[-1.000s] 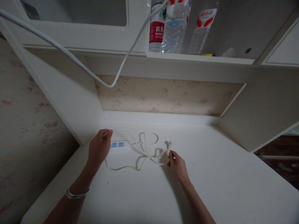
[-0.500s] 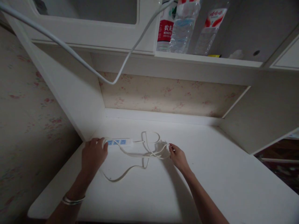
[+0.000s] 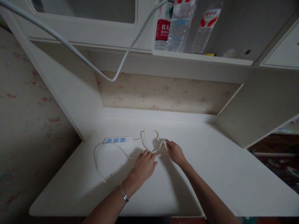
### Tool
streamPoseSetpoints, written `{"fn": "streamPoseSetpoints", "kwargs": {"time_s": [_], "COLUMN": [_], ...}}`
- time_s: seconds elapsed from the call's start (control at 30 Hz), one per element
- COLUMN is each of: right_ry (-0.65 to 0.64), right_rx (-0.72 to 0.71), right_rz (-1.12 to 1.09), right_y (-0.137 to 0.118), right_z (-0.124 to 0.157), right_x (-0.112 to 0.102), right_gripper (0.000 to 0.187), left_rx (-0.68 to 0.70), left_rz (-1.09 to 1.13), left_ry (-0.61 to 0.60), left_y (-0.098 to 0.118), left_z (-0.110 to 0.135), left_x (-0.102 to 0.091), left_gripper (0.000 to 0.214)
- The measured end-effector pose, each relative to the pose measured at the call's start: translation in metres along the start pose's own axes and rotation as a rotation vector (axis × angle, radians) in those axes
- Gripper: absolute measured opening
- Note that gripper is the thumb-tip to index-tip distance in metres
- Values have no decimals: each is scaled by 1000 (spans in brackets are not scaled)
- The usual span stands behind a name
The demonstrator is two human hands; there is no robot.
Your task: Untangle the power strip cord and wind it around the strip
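Head camera view: two bare hands work over a white tabletop [image 3: 233, 174] in the lower half of the frame. A white power strip [image 3: 116, 140] with blue sockets lies left of centre. Its white cord [image 3: 98, 169] forms one wide loop in the lower left and smaller loops near the centre. The left hand [image 3: 145, 164], with a silver bracelet [image 3: 124, 193] at its wrist, is palm down over the cord at lower centre, fingers bent; whether it grips cannot be told. The right hand [image 3: 175, 152], just right of centre, has its fingers pinched on the cord beside the plug [image 3: 163, 139]. A thick pale cable [image 3: 113, 80] crosses the upper left; plastic bottles [image 3: 178, 34] stand on a shelf at upper centre-right.
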State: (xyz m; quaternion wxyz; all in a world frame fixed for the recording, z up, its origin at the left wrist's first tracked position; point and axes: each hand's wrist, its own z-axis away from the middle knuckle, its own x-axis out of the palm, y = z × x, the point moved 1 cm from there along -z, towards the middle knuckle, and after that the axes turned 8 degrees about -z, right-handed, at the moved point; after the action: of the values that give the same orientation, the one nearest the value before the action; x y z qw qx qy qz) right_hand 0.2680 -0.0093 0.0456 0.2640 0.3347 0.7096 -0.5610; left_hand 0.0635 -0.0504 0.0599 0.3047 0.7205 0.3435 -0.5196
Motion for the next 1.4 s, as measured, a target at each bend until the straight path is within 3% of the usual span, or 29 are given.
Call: {"fn": "streamPoseSetpoints", "kwargs": {"time_s": [0.1, 0.23, 0.37, 0.5, 0.8, 0.97, 1.03, 1.23, 1.4], "right_ry": [13, 87, 119, 44, -40, -88, -100, -75, 4], "right_rx": [20, 119, 216, 321, 360, 345, 344, 377, 441], "right_rz": [-54, -298, -433, -606, -906, -1016, -1069, -1118, -1057], "right_y": [1, 7, 17, 22, -10, -29, -37, -41, -22], "right_z": [-4, -13, -20, -17, -25, -17, -9, 2, -10], "right_x": [0, -2, -6, -5, 13, 19, 22, 32, 35], "right_gripper": [40, 34, 33, 40, 48, 53, 53, 53, 54], "left_rx": [18, 16, -24, -82, -11, -349, -390, -153, -112], "left_rz": [-54, -13, 236, 546, 917, 1026, 1050, 1135, 1094], "left_ry": [-40, -46, 9, 56, -39, 251, 298, 144, 35], "left_y": [-1, -5, -11, -23, -23, -37, -41, -33, -40], "left_z": [-1, 1, 7, 10, 7, -5, -10, -13, -6], "left_x": [5, -2, -18, -32, -42, -36, -35, -44, -56], "left_gripper": [20, 22, 24, 29, 34, 38, 40, 37, 37]}}
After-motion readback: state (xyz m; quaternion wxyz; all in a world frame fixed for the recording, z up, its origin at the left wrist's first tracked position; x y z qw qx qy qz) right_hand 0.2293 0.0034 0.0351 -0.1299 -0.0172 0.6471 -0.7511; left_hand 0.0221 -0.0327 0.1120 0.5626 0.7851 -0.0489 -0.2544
